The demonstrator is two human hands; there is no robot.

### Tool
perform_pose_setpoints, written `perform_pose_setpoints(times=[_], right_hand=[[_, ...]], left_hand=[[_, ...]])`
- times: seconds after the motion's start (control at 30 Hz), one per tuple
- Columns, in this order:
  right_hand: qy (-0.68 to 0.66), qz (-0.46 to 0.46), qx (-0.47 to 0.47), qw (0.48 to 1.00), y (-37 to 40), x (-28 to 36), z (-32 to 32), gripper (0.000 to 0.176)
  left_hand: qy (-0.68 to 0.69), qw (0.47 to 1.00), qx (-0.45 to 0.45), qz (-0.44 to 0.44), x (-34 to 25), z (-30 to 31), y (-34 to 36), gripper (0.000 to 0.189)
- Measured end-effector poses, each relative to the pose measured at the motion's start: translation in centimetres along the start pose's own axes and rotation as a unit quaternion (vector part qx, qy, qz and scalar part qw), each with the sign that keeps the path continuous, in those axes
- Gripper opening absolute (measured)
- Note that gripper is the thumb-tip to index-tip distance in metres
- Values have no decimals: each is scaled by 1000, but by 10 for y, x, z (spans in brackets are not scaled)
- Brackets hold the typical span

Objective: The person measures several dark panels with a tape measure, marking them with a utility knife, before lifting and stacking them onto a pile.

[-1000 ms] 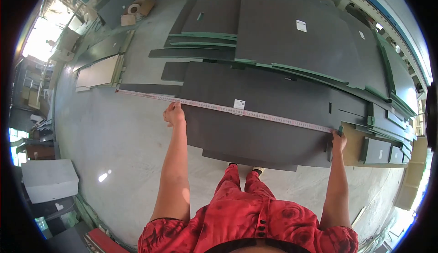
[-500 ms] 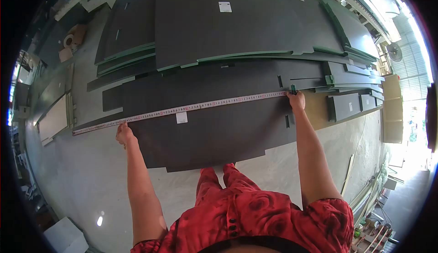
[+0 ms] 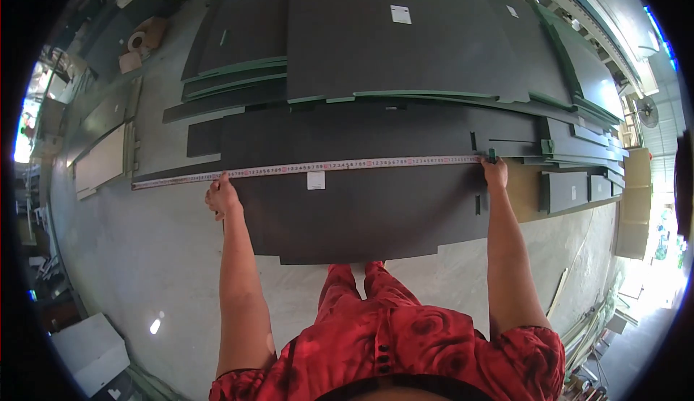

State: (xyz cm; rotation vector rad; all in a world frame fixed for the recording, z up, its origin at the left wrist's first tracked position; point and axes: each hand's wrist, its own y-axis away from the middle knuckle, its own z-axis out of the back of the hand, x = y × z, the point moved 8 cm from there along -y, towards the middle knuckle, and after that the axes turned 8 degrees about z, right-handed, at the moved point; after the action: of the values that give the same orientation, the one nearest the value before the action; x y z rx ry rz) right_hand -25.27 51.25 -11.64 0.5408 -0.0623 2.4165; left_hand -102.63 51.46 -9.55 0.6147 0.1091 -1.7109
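A long white tape measure blade (image 3: 347,166) with red and black markings lies stretched across a dark grey panel (image 3: 376,213). My left hand (image 3: 225,197) is closed at the blade near the panel's left side, with thumb and index finger at its lower edge. Beyond that hand the blade runs on past the panel to the left. At the blade's right end, my right hand (image 3: 495,173) pinches it against the panel, beside a small green piece (image 3: 493,155). A white label (image 3: 316,180) is stuck on the panel just below the blade.
Stacked dark panels (image 3: 405,47) with green edges rise in front of me. Smaller dark pieces (image 3: 567,190) lie at right on a tan board (image 3: 518,184). More boards (image 3: 101,162) stand at left on the concrete floor (image 3: 173,256). A fan (image 3: 647,112) is at far right.
The whole scene has shifted to the right in view as my head turned slightly left. Both hands stay at the same spots on the blade, and the blade keeps its place across the panel.
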Motion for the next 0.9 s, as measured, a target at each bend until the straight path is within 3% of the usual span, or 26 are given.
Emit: perform_pose_setpoints(times=[0.03,0.23,0.37,0.43,0.47,0.57,0.67,0.73,0.77,0.8,0.87,0.9], right_hand=[[4,-6,0,1000,2,4,2,48],[-30,21,4,999,-4,-1,-2,46],[-29,42,11,999,-9,-5,-9,45],[-48,-34,34,998,-7,-13,-14,43],[-49,-26,35,998,-5,-7,-13,43],[-6,6,8,1000,-1,-3,-1,45],[17,-27,-26,999,6,-2,11,49],[61,64,-55,995,23,26,31,51],[117,150,-115,975,34,44,39,43],[118,156,-116,974,39,50,41,43],[13,221,37,974,60,84,32,30],[14,226,37,973,80,115,42,30]], left_hand=[[-36,999,21,-3,-1,-4,-1,50],[-91,995,-3,-42,4,-13,-6,68],[-85,996,-1,-34,2,-9,-1,68],[-81,995,14,-49,0,-9,1,68],[-77,996,10,-44,1,-7,2,68],[-76,996,35,-30,0,-8,5,68],[-65,997,36,-34,-1,-5,7,67],[-64,997,38,-36,-2,-2,8,66],[-65,996,44,-39,-2,-1,9,66],[-61,997,44,-34,-2,0,10,66],[-64,996,47,-41,-3,0,11,66],[-65,996,45,-43,-3,0,10,66]])
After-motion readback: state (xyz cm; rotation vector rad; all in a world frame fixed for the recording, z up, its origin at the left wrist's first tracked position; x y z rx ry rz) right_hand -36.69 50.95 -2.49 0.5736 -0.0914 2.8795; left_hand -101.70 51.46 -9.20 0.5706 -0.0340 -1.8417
